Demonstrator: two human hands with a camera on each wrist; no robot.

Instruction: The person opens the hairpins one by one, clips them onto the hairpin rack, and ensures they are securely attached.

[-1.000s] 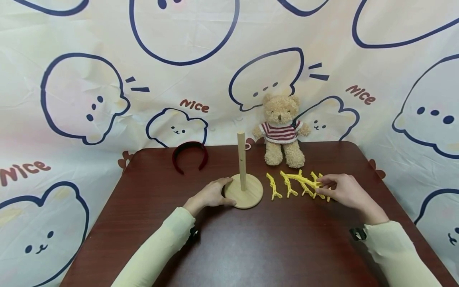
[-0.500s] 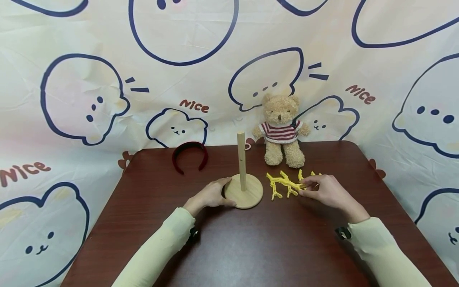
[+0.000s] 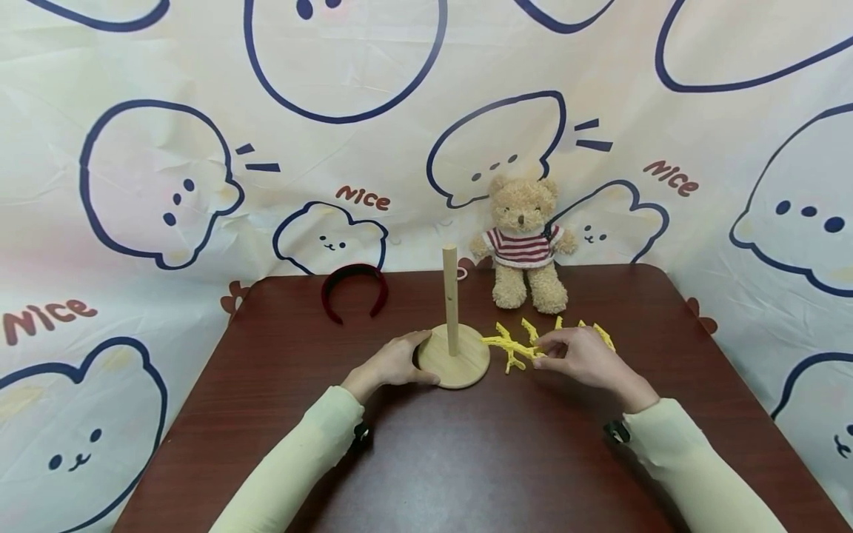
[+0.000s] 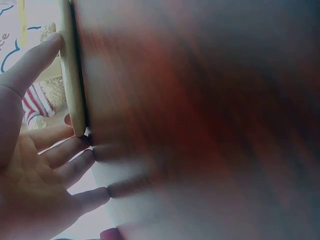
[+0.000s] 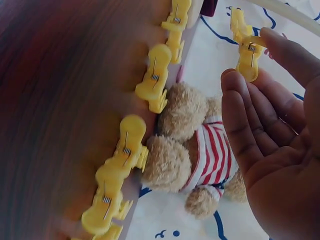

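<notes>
Dark-red arched headband [image 3: 355,290] lies toward the back left of the reddish-brown wood-grain bench [image 3: 426,466]. Nearer, a person's left hand [image 3: 389,359] clasps the round base of a pale wooden stand [image 3: 452,318] between thumb and forefinger; only the left wrist view shows the other fingers splayed straight. Rightward, a yellow plastic twig-shaped piece [image 3: 506,345] points at the base's edge, contact impossible to tell, in front of a tan plush bear in a striped shirt [image 3: 524,240]. Right hand [image 3: 576,355] pinches that piece by thumb and fingertips. Bringing it to the stand appears to be the step under way; the next move likely calls for raising it to the post, base steadied. Right wrist view reveals small metal springs [image 5: 155,78] on similar yellow pieces [image 5: 131,132] lined along the bench.
</notes>
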